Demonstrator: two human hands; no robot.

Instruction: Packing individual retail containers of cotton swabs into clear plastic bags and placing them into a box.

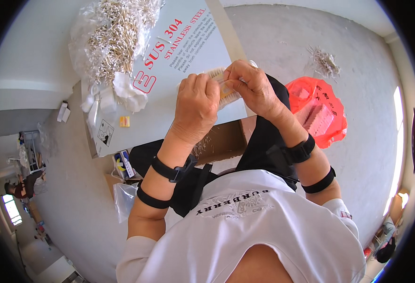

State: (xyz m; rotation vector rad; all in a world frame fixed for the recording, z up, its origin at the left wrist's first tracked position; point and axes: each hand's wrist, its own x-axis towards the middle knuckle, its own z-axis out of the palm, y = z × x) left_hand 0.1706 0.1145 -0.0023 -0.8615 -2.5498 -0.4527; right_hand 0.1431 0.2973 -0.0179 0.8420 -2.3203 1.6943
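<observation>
Over the near right part of the metal-topped table, a small pack of cotton swabs (228,98) is held between my two hands. The swabs lie side by side in what looks like a clear wrapper with a yellowish label. My left hand (197,106) is closed at the pack's left end, its fingertips hidden behind the knuckles. At the upper right end, my right hand (253,87) pinches the wrapper between thumb and fingers. A large clear bag of loose cotton swabs (115,42) lies at the far left of the table.
Crumpled white wrapping (128,92) and a small yellow packet (124,121) lie on the tabletop (162,101). An open cardboard box (224,144) sits below its near edge. On the floor at right are a red plastic bag (332,101) with pink packs and a heap of scraps (326,63).
</observation>
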